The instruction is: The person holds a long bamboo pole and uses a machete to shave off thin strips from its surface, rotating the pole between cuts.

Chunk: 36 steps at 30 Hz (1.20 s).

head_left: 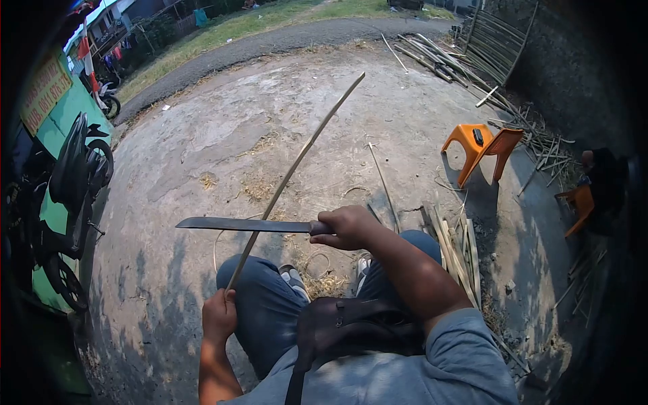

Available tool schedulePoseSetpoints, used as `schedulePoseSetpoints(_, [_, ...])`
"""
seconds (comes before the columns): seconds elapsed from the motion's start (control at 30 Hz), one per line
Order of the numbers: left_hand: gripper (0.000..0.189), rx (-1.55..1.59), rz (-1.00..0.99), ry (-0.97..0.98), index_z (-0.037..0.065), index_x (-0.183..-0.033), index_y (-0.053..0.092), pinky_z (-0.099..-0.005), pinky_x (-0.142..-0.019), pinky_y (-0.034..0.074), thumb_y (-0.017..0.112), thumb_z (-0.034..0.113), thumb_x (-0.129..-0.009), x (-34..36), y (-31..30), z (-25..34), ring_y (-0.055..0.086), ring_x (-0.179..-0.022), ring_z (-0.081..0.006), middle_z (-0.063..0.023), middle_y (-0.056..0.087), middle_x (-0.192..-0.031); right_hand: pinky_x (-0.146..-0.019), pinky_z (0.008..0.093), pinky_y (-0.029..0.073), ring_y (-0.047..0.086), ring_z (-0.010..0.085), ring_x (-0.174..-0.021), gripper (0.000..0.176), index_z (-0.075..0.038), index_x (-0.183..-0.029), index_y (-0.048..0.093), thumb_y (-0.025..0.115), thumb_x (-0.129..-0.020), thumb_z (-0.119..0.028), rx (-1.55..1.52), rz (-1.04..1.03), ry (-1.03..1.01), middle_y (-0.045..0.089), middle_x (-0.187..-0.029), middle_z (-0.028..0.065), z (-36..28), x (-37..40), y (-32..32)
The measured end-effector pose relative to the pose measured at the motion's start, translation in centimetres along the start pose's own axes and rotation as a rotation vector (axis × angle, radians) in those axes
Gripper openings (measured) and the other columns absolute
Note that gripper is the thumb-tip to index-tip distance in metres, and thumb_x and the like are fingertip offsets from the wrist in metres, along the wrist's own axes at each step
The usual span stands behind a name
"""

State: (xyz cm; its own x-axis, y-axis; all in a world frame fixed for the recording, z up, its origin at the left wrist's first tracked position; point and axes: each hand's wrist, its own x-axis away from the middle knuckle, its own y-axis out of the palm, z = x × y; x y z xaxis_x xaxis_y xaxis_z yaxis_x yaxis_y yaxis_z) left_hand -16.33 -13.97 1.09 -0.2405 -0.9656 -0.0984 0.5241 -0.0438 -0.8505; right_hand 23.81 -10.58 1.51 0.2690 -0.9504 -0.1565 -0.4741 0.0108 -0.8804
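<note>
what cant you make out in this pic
All in the head view:
- The lower end of the strip: hidden by the left hand.
- Most of the handle of the knife: covered by the right hand.
- Whether blade and strip touch: the blade passes in front.
- What the black item on the orange chair is: too small.
</note>
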Motion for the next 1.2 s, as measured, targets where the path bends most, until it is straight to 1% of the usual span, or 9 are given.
schedulePoseSetpoints(0.33, [0.050, -0.004, 0.024, 0.011, 0.000, -0.082, 0.060, -0.0552, -0.061, 0.046, 0.051, 0.041, -0.109, 0.1, 0.0, 0.3, 0.062, -0.072, -0.0522, -0.0272, 0.061, -0.072, -0.069, 0.0502, 0.055, 0.072, 0.0386, -0.078, 0.052, -0.014, -0.094, 0.070, 0.069, -0.091, -0.065, 0.022, 0.002, 0.012, 0.070, -0.077, 0.0149, -1.2, 0.3, -0.3])
schedulePoseSetpoints(0.43, [0.050, -0.041, 0.024, 0.022, 0.000, -0.082, 0.060, -0.0557, -0.061, 0.046, 0.051, 0.041, -0.109, 0.0, 0.2, 0.0, 0.062, -0.073, -0.0524, -0.0274, 0.062, -0.072, -0.068, 0.0498, 0.056, 0.072, 0.0387, -0.075, 0.054, -0.014, -0.093, 0.070, 0.066, -0.092, -0.068, 0.101, -0.090, -0.033, 0.070, -0.075, 0.0132, -1.7, 0.2, 0.5])
schedulePoseSetpoints(0.53, [0.050, -0.032, 0.009, 0.006, 0.000, -0.082, 0.060, -0.0564, -0.062, 0.046, 0.052, 0.042, -0.109, 0.2, 0.2, -0.1, 0.062, -0.074, -0.0526, -0.0275, 0.062, -0.074, -0.067, 0.0500, 0.055, 0.072, 0.0389, -0.075, 0.055, -0.014, -0.092, 0.069, 0.064, -0.092, -0.069, 0.029, 0.013, -0.050, 0.070, -0.075, 0.0129, -0.7, 0.0, 0.6])
schedulePoseSetpoints(0.67, [0.050, -0.035, 0.018, -0.003, 0.000, -0.083, 0.060, -0.0569, -0.064, 0.046, 0.052, 0.042, -0.109, 0.3, 0.2, 0.0, 0.062, -0.075, -0.0526, -0.0278, 0.062, -0.075, -0.068, 0.0518, 0.055, 0.071, 0.0402, -0.078, 0.053, -0.013, -0.095, 0.067, 0.063, -0.094, -0.066, 0.056, 0.057, 0.118, 0.071, -0.079, 0.0156, 0.7, -1.0, -0.2])
schedulePoseSetpoints(0.77, [0.049, -0.058, 0.007, -0.015, 0.001, -0.084, 0.060, -0.0573, -0.064, 0.046, 0.051, 0.042, -0.109, 0.2, 0.0, 0.1, 0.062, -0.076, -0.0526, -0.0277, 0.062, -0.076, -0.066, 0.0521, 0.055, 0.071, 0.0406, -0.074, 0.054, -0.013, -0.092, 0.068, 0.063, -0.094, -0.067, 0.050, 0.068, 0.125, 0.070, -0.076, 0.0159, 0.3, -0.4, -0.1])
schedulePoseSetpoints(0.9, [0.048, -0.080, -0.024, -0.038, 0.001, -0.084, 0.060, -0.0573, -0.064, 0.046, 0.051, 0.042, -0.109, 0.1, -0.3, 0.9, 0.062, -0.077, -0.0524, -0.0267, 0.063, -0.077, -0.064, 0.0517, 0.054, 0.070, 0.0401, -0.070, 0.056, -0.013, -0.090, 0.070, 0.065, -0.092, -0.069, 0.023, 0.068, -0.010, 0.069, -0.073, 0.0151, -0.9, 0.6, 1.0])
schedulePoseSetpoints(1.0, [0.047, -0.096, -0.028, -0.028, 0.002, -0.085, 0.060, -0.0572, -0.064, 0.046, 0.052, 0.042, -0.108, 0.2, -0.1, 0.6, 0.062, -0.077, -0.0523, -0.0261, 0.064, -0.077, -0.065, 0.0516, 0.055, 0.070, 0.0401, -0.072, 0.055, -0.014, -0.091, 0.070, 0.064, -0.092, -0.069, 0.039, 0.056, -0.002, 0.069, -0.074, 0.0150, 0.2, 0.2, 1.0])
schedulePoseSetpoints(1.13, [0.047, -0.115, -0.002, -0.018, 0.002, -0.085, 0.059, -0.0575, -0.064, 0.046, 0.052, 0.042, -0.108, 0.5, -0.2, 0.7, 0.062, -0.078, -0.0523, -0.0260, 0.063, -0.077, -0.074, 0.0532, 0.056, 0.072, 0.0410, -0.085, 0.060, -0.013, -0.099, 0.071, 0.058, -0.095, -0.071, -0.037, 0.031, 0.260, 0.073, -0.085, 0.0177, 1.1, -1.0, -1.0])
schedulePoseSetpoints(1.2, [0.046, -0.129, -0.009, -0.013, 0.002, -0.085, 0.060, -0.0577, -0.064, 0.046, 0.053, 0.041, -0.108, 0.4, -0.3, 0.7, 0.062, -0.077, -0.0522, -0.0258, 0.063, -0.077, -0.078, 0.0534, 0.056, 0.073, 0.0414, -0.088, 0.061, -0.013, -0.101, 0.071, 0.056, -0.096, -0.072, -0.021, 0.008, 0.261, 0.073, -0.087, 0.0184, 1.7, -1.0, -0.8])
